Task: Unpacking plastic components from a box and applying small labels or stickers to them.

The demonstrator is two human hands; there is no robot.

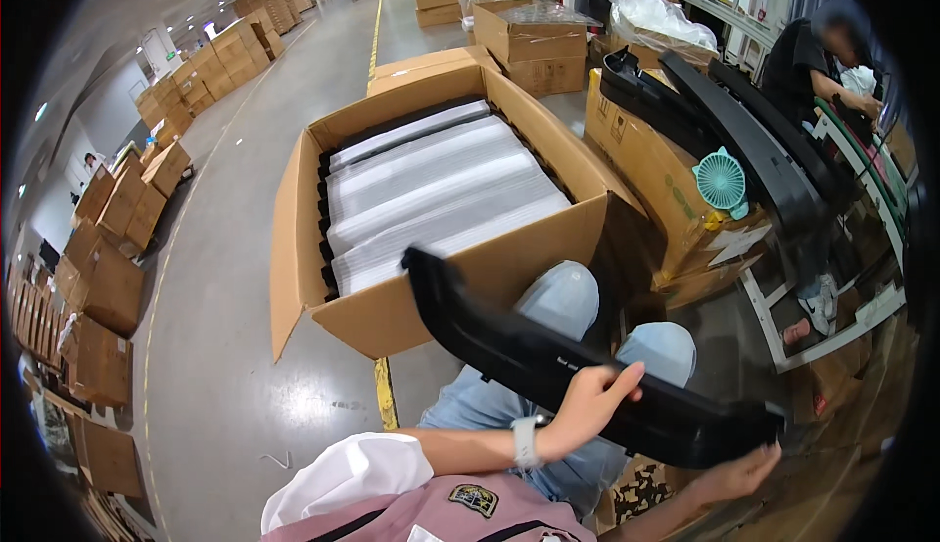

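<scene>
- Pink shirt (392, 515): seen at six o'clock.
- Black panel (524, 351): angled ten-to-four o'clock; grasped near mid-length by left hand (586, 411), its four-o'clock end by right hand (740, 473).

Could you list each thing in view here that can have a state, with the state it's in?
Black panel: held in both hands, slanting down to the right
Left hand: gripping the panel mid-length
Right hand: gripping the panel's right end
Large carton: open, packed
White layered contents: in rows
Wristband: worn, left wrist
Turquoise fan: running or off, cannot tell
Dark curved parts: piled, unboxed
</scene>
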